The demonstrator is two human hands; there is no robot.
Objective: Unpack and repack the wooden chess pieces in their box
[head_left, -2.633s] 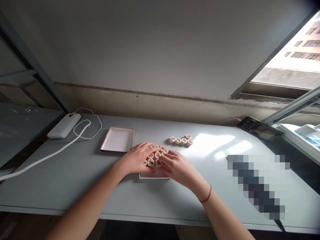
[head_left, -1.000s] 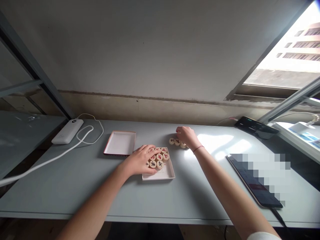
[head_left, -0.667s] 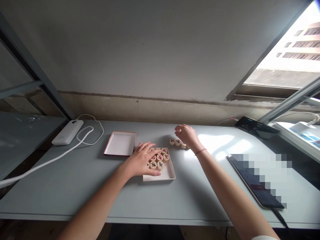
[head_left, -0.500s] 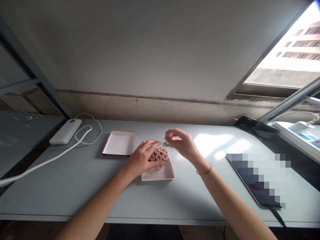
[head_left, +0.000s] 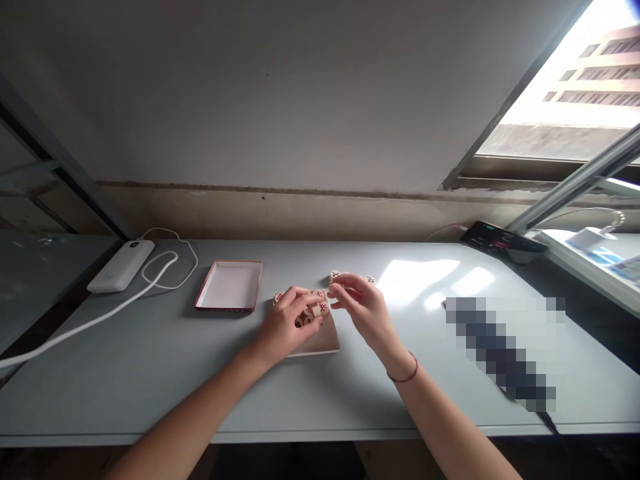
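Note:
A shallow white box (head_left: 320,343) holds round Chinese chess pieces (head_left: 323,309), cream with red or dark characters. My left hand (head_left: 290,323) arches over the box, a tilted chess piece (head_left: 316,311) between its fingertips and thumb. By the box's upper right corner is my right hand (head_left: 365,310), thumb and fingertips brought together; whatever they pinch is hidden. Behind the right hand, loose chess pieces (head_left: 335,275) lie on the table, one more (head_left: 370,280) just beyond its knuckles. My fingers cover part of the box's contents.
An upturned box lid (head_left: 230,285) lies to the left. Farther left, a white power bank (head_left: 121,267) has a white cable (head_left: 115,315) running across the grey table (head_left: 200,373). On the right are a blurred-out device (head_left: 500,353) and a dark phone (head_left: 503,241) by the metal frame.
My right hand has come down towards the box, its fingertips now beside the pieces. A tilted piece now shows at my left fingertips. The view has shifted slightly.

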